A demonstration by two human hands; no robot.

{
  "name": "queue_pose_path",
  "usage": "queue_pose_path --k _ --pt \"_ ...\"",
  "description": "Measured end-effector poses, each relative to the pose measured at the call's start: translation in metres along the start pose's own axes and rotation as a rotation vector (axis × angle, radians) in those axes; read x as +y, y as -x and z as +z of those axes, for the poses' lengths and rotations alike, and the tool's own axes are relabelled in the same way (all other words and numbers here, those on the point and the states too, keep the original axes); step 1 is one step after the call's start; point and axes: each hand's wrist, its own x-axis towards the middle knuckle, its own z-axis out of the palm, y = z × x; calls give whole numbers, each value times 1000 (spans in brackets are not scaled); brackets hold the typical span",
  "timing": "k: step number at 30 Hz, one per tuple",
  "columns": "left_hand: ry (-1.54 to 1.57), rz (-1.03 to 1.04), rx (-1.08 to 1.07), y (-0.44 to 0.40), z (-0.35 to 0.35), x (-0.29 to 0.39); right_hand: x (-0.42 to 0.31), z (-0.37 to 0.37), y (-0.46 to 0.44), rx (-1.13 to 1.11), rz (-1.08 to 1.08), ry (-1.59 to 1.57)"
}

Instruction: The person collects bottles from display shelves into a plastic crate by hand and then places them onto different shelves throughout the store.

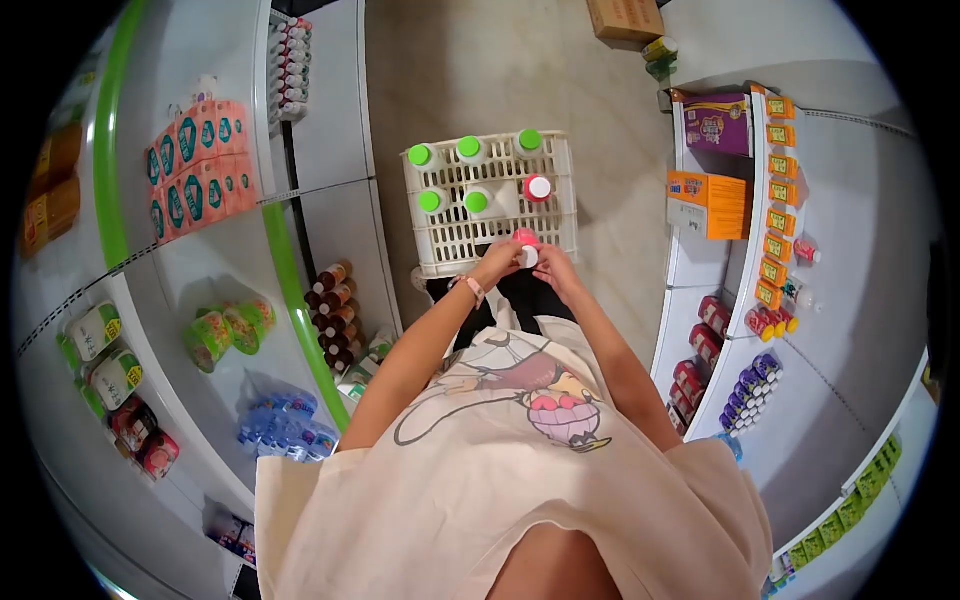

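Observation:
My left hand and my right hand meet at the near edge of a white plastic crate. Between them is a pink bottle with a white cap, its pink body showing just beyond the cap. The fingers of both hands are closed round its sides. On the slatted crate top stand several white bottles with green caps, one of them a green-capped bottle near the middle. A pink bottle with a white cap stands at the crate's right side.
Shelves with pink packs, brown bottles and blue-wrapped bottles line the left. Right-hand shelves hold an orange box, a purple box and small purple bottles. A cardboard box lies on the floor beyond.

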Motion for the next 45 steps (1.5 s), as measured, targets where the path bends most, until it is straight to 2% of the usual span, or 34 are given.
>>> queue_pose_path --k 5,8,9,13,14,18,20,21,24,25,26,27,28,29,31,32,34,37,41,42,45 --pt "49 46 -61 -18 9 7 -28 -6 -8 95 -18 208" --pt "50 35 -161 -27 4 10 -38 -10 -14 96 -47 228" --pt "56 21 -118 -18 10 17 -44 -10 -13 75 -54 233" --pt "-39 38 -173 -19 12 20 -49 -18 -18 64 -55 169" --pt "59 -6 -168 -18 11 21 -47 -18 -21 76 -53 131" --pt "-86 93 -114 -23 -10 11 -39 -6 -28 241 -110 450" --pt "-124 147 -64 -30 -32 -9 -32 -1 -37 332 -248 478" --pt "-169 200 26 -15 -40 -14 -20 -3 -37 373 -313 498" --pt "-389 394 243 -9 -97 -33 3 -5 -46 837 -629 948" --pt "-474 447 307 -7 -122 -47 4 6 -28 887 -792 962" --pt "-447 413 356 9 -141 -49 3 19 -9 846 -821 979" --pt "-376 491 368 14 -166 -60 1 29 7 806 -853 996" --pt "-298 386 437 19 -190 -70 -2 37 16 764 -891 1012" --pt "-28 283 370 52 -202 -63 0 43 21 723 -936 1057" --pt "65 294 500 107 -218 -59 5 59 24 630 -1026 1143" --pt "112 299 568 128 -225 -62 6 73 25 516 -1033 1104" --pt "155 384 568 164 -245 -74 6 109 29 284 -1039 1024" --pt "291 541 568 233 -254 -75 7 203 45 108 -1120 930" --pt "402 801 533 327 -241 -72 9 348 102 -201 -1414 793" --pt "378 853 516 357 -234 -65 13 381 122 -273 -1386 776" --pt "299 1035 502 448 -211 -52 29 463 188 -551 -1685 660"
